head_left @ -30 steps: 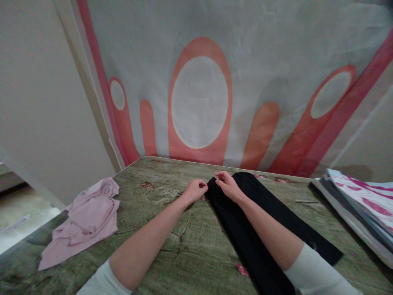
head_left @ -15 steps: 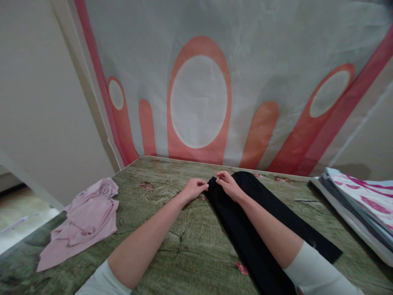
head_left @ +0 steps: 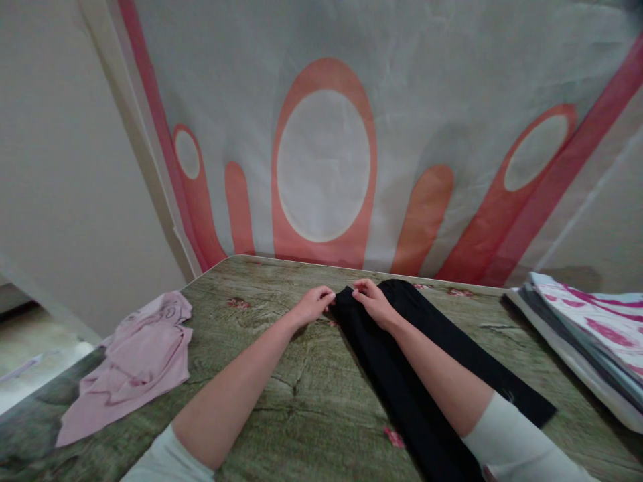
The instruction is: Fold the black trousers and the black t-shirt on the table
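A pair of black trousers lies on the table, its two legs spread toward me and to the right. At the far left corner of the waist, my left hand pinches the edge of the cloth between thumb and fingers. My right hand rests just to the right of it, fingers bent and gripping the cloth near the same end. Part of the trousers is hidden beneath my right forearm.
A crumpled pink garment lies at the table's left side. On the right sits a stack of folded cloths, white and magenta on top. Behind the wood-patterned table hangs a grey and red printed backdrop.
My left hand has shifted slightly left, and the waist corner of the trousers is drawn a little left with it. My right hand stays nearly in place.
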Tool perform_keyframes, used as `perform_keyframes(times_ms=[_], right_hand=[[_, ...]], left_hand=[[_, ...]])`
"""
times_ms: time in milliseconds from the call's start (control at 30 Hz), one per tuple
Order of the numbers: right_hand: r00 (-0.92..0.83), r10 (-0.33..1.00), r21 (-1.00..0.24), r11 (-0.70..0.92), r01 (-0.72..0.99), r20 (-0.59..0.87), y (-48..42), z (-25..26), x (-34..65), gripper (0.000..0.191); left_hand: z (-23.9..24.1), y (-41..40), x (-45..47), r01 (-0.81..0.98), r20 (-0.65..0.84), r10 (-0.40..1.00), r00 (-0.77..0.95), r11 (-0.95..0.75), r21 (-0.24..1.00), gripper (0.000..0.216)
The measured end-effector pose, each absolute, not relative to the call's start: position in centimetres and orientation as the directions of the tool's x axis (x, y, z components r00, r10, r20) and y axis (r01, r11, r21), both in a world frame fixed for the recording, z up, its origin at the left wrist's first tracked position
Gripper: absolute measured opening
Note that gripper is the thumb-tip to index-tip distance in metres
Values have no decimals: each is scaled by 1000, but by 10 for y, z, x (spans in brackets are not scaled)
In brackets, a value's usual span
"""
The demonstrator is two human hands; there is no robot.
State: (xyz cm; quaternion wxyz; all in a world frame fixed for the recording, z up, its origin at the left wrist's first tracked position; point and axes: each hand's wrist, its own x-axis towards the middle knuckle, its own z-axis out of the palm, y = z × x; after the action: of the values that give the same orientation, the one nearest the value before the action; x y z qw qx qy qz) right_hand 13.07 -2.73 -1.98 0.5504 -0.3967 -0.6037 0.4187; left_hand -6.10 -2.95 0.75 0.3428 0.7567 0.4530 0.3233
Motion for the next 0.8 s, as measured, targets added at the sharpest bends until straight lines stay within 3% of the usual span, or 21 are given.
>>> perform_keyframes(times_ms=[233, 300, 500, 667, 800], right_hand=[[-104, 937, -938, 341, 65, 333, -30, -18, 129, 29], [-127, 934, -935, 345, 85, 333, -33, -15, 128, 28], [-212, 919, -919, 367, 145, 333, -43, -7, 123, 43], [-231, 919, -928, 353, 122, 319, -43, -5, 125, 45], [-223, 926, -944, 325, 66, 303, -42, -7, 126, 43]], left_hand=[[11, -29, -70, 652, 295, 840, 455, -540, 533, 19], [10, -30, -69, 675, 301, 845, 443, -535, 509, 20], [9, -35, -57, 542, 267, 878, 397, -459, 704, 24], [7, -38, -49, 324, 38, 936, 349, -159, 932, 24], [7, -39, -46, 191, -36, 934, 357, -36, 981, 23]])
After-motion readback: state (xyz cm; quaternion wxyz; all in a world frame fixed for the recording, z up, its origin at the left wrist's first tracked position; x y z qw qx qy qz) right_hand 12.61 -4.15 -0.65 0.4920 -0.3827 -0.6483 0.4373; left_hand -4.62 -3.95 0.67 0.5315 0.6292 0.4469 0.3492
